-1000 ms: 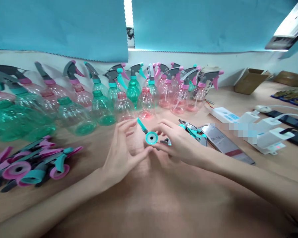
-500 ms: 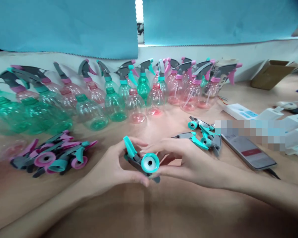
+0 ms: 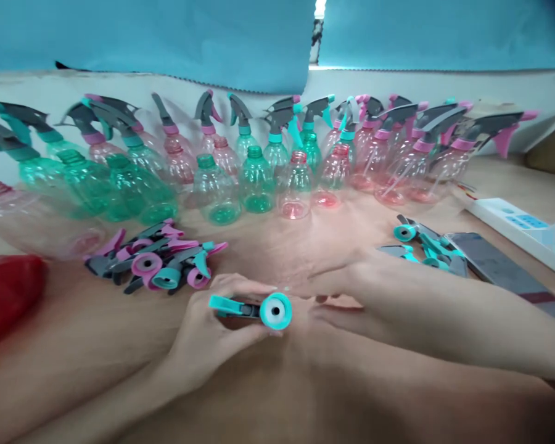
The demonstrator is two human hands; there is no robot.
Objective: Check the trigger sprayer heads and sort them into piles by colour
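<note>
Tan tabletop (image 3: pixel 268 250) — teal-grey spray head (image 3: pixel 255 310) in left hand (image 3: pixel 201 333); right hand (image 3: pixel 358 287) blurred, hold unclear

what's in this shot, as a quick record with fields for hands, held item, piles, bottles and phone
left hand: grips the held item
held item: teal-and-gray spray head, collar opening toward the camera
right hand: just right of the held item, apart from it; grip unclear
left pile: mixed pink and teal spray heads
right pile: teal spray heads
bottles: green and pink; some open-necked, others fitted with sprayers
phone: beside right pile
</note>
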